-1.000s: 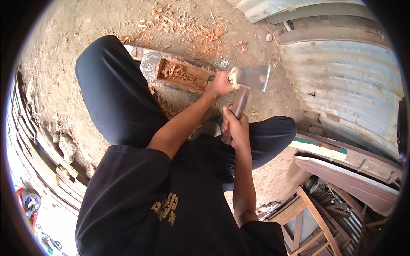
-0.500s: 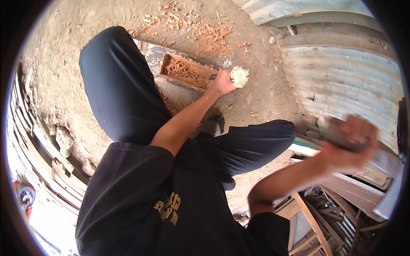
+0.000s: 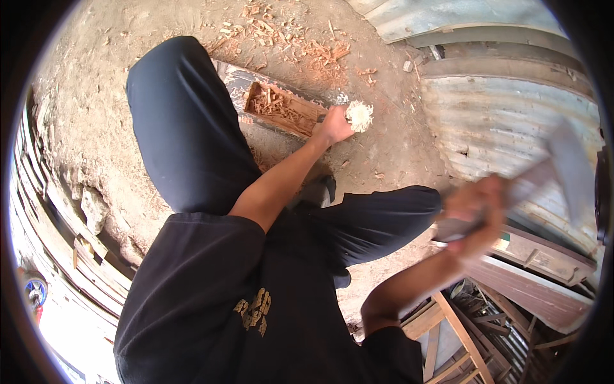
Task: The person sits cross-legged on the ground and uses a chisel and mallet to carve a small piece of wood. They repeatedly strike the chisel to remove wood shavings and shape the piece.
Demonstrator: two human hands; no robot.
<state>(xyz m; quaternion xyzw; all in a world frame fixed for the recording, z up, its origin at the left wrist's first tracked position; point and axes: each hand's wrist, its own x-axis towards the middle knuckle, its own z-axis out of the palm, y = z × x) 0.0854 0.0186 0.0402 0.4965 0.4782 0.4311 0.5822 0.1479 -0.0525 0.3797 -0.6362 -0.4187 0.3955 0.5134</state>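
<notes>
My left hand (image 3: 335, 125) is closed around a chisel, whose pale, frayed handle end (image 3: 359, 116) sticks out beyond the fist. Its dark shank points into a long recess cut in a wooden block (image 3: 300, 131), where reddish wood chips (image 3: 270, 101) lie. The chisel's tip is hidden. Off to the right and raised, my right hand (image 3: 474, 214) grips a hammer-like tool (image 3: 534, 181) by its handle. Motion blurs its broad grey head (image 3: 570, 169), so its exact kind is unclear.
Wood shavings (image 3: 326, 57) are scattered over the dirt floor beyond the block. Corrugated metal sheets (image 3: 511, 121) stand at the right. Wooden boards and frames (image 3: 464, 333) are piled at the lower right. My bent legs (image 3: 185, 121) flank the work.
My right hand has moved left, and the tool's head has swung up and into fuller view. My left hand stays in place on the chisel.
</notes>
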